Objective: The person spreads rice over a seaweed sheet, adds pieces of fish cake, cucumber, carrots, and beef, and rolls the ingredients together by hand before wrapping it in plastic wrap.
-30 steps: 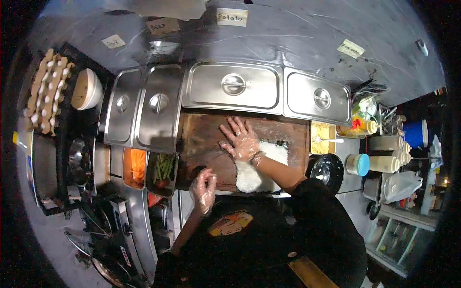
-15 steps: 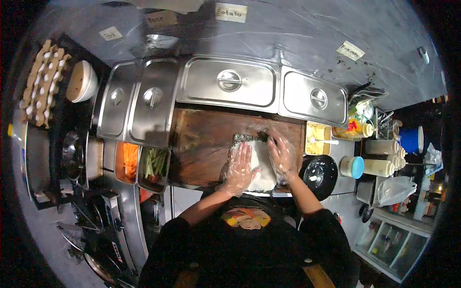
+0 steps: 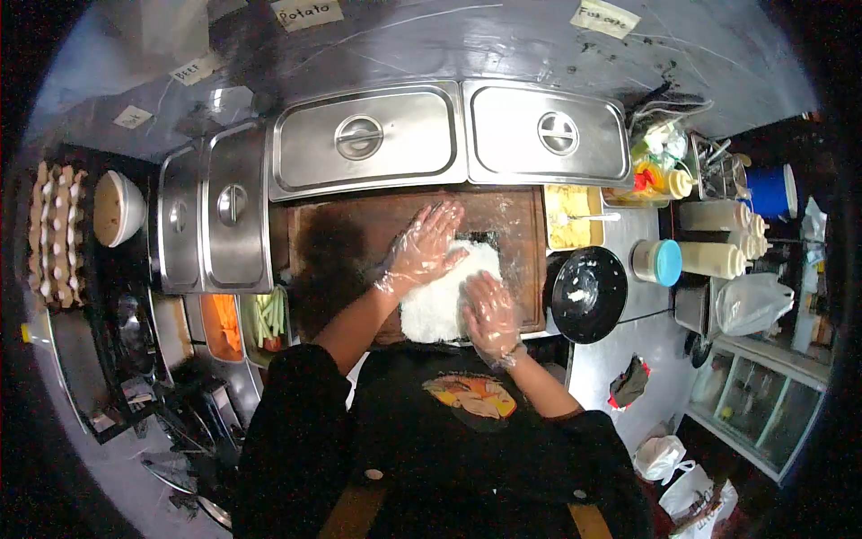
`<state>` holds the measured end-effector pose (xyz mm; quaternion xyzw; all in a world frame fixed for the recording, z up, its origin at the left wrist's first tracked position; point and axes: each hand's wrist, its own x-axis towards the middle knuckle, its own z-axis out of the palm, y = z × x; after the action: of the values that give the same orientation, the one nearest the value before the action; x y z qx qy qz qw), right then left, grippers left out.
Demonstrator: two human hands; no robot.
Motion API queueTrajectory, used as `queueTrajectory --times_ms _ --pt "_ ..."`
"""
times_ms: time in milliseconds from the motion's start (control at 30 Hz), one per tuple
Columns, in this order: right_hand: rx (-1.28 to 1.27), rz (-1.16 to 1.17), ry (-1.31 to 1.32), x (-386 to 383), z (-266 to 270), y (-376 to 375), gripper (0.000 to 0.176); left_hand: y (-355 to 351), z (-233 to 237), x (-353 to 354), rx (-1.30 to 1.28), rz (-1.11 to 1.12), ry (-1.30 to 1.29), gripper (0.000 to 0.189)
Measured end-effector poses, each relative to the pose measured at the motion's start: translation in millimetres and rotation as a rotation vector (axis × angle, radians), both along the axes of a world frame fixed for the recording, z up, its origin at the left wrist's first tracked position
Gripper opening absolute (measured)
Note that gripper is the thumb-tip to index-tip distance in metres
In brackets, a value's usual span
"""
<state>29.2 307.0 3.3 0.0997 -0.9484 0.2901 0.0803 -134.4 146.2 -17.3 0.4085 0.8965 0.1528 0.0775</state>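
Observation:
A layer of white rice covers a dark seaweed sheet, whose bare strip shows at the far edge. Both lie on a brown wooden board. Clear plastic gloves cover my hands. My left hand rests over the upper left corner of the rice, fingers stretched out toward the far side. Flat on the right part of the rice lies my right hand, its fingers pointing up and left. Neither hand holds anything.
Lidded steel pans line the board's far side. To the right stand a black bowl with rice bits, a tub of yellow food with a spoon, and squeeze bottles. Carrot sticks and cucumber sticks sit at left.
My left hand has moved up toward the far left corner of the rice. My right hand has come down from the far right edge onto the rice. The camera view has turned somewhat.

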Motion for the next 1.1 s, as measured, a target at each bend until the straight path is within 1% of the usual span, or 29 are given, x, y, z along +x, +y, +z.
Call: queueTrajectory --times_ms 33,67,133,167,200,267,300,333,400,433,500,533,600,633,667,700,733,767,800,833,867,900,933,967,1000,1033,1067,1100 --pt "0.122 0.041 -0.084 -2.1 -1.3 -2.0 0.053 2.5 -3.3 -6.1 0.042 -0.009 0.055 0.068" --pt "0.123 0.037 -0.076 -5.0 -2.4 -4.8 0.053 1.4 -5.9 -17.2 0.043 -0.013 0.063 0.068" --pt "0.243 0.104 -0.226 -18.2 3.4 -19.7 0.066 -6.8 -3.2 -37.4 0.282 -0.013 -0.115 0.047" --pt "0.305 0.138 -0.306 -25.2 5.1 -27.5 0.073 -8.7 -3.5 -36.1 0.455 0.093 -0.117 0.030" --pt "0.310 0.141 -0.303 -33.6 5.2 -33.8 0.073 -13.7 -0.2 -34.4 0.460 0.096 -0.114 0.030" --pt "0.350 0.173 -0.323 -48.8 3.0 -46.6 0.078 -31.6 11.8 -22.3 0.745 0.457 -0.578 0.028" --pt "0.370 0.193 -0.348 -58.9 -0.4 -51.7 0.081 -42.2 29.5 -9.8 0.875 0.504 -0.608 0.028" --pt "0.371 0.205 -0.347 -70.2 -1.1 -55.8 0.081 -56.9 26.0 1.4 0.878 0.515 -0.604 0.028" --pt "0.370 0.273 -0.287 -90.5 -2.0 -63.4 0.080 -84.0 20.8 27.0 1.031 0.632 -0.606 0.028" --pt "0.407 0.285 -0.255 -101.0 -3.7 -67.8 0.079 -91.9 19.2 43.0 1.033 0.641 -0.602 0.028" --pt "0.399 0.324 -0.244 -120.2 -4.2 -76.4 0.078 -105.8 19.8 74.0 1.043 0.795 -0.516 0.030" --pt "0.390 0.351 -0.235 -128.2 -2.3 -81.5 0.078 -112.2 21.7 86.8 1.044 0.800 -0.510 0.030" --pt "0.382 0.384 -0.227 -140.6 1.4 -92.1 0.076 -122.3 26.6 106.5 0.659 0.796 -0.378 0.036" --pt "0.400 0.400 -0.210 -145.6 1.5 -98.1 0.075 -125.0 41.8 111.7 0.546 0.745 -0.394 0.043" --pt "0.417 0.417 -0.192 -150.1 2.0 -103.1 0.075 -125.5 41.3 117.7 0.551 0.752 -0.383 0.043" --pt "0.446 0.410 -0.121 -153.7 -1.8 -107.0 0.073 -122.7 43.7 121.9 0.443 0.692 -0.303 0.045" --pt "0.447 0.418 -0.107 -160.3 -5.7 -110.0 0.073 -119.6 45.1 124.1 0.336 0.634 -0.223 0.048" --pt "0.433 0.353 -0.154 -167.2 -9.5 -112.5 0.072 -117.5 46.2 125.9 0.258 0.588 -0.254 0.057" --pt "0.417 0.285 -0.199 -173.8 -12.5 -114.8 0.071 -114.2 43.9 127.6 0.258 0.595 -0.241 0.057" --pt "0.306 0.232 -0.168 -179.5 -11.9 -113.6 0.068 -109.2 38.8 126.9 0.175 0.522 -0.162 0.065" --pt "0.306 0.234 -0.163 -182.1 -12.2 -108.4 0.068 -103.6 33.7 130.0 0.091 0.447 -0.094 0.072" --pt "0.084 0.203 -0.256 -183.0 -10.8 -101.6 0.061 -97.9 35.9 127.1 0.013 0.388 -0.117 0.082" --pt "-0.139 0.165 -0.345 -184.4 -9.4 -92.0 0.053 -90.8 33.9 126.6 0.013 0.381 -0.116 0.082" --pt "-0.563 0.111 -0.437 -187.0 -47.4 -78.7 0.048 -82.0 29.9 125.8 -0.046 0.368 -0.108 0.084" --pt "-0.551 -0.068 -0.556 -172.9 9.4 -68.8 0.046 -73.9 24.5 124.6 -0.104 0.357 -0.101 0.086" --pt "-0.679 -0.072 -0.497 -162.3 9.2 -55.7 0.046 -68.4 18.4 122.3 -0.069 0.349 -0.036 0.090" --pt "-0.807 -0.079 -0.434 -150.3 8.1 -37.7 0.046 -61.2 19.5 118.0 -0.069 0.339 -0.039 0.090" --pt "-0.798 -0.150 -0.393 -132.8 1.8 -19.1 0.043 -52.7 22.2 111.9 -0.137 0.376 -0.052 0.094"
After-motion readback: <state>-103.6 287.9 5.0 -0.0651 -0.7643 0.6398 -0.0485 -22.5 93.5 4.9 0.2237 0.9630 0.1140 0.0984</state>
